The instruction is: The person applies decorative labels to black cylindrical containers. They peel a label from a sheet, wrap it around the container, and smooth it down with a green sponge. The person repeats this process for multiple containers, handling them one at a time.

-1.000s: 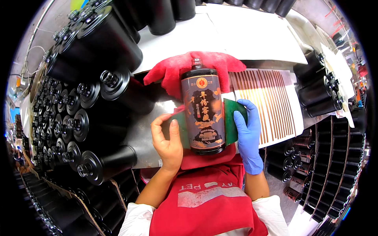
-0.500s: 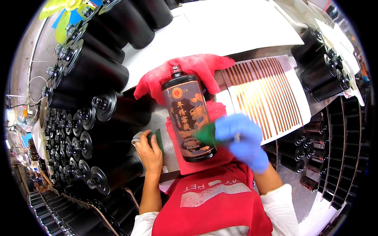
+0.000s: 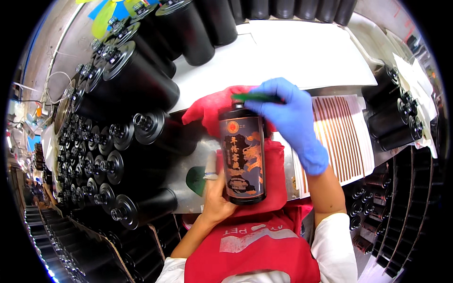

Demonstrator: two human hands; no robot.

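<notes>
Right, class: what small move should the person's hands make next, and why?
Probably steady the black bottle by its neck with the right hand: that hand, holding a green scraper, is at the neck, while the left hand is against the bottle's lower left side, with another green scraper lying nearby.

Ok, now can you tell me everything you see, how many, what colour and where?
Labelled bottle: 1, black with coppery print, middle
Green pads: 2, green, one at the bottle's neck, one left of its lower part
Red cloth: 1 or 2, red, behind and under the bottle
Striped sheet: 1, white with coppery strips, right
White covering: at least 1, white, far side
Black bottles: dozens, black, left, far side and right
Table: 1, grey, under the cloth
Fan: 1, yellow-green, upper left
Apron: 1, red, bottom
Sleeves: 2, white, bottom
Left grip: 1, ungloved, bottle's lower left
Right grip: 1, blue-gloved, bottle's neck
</notes>
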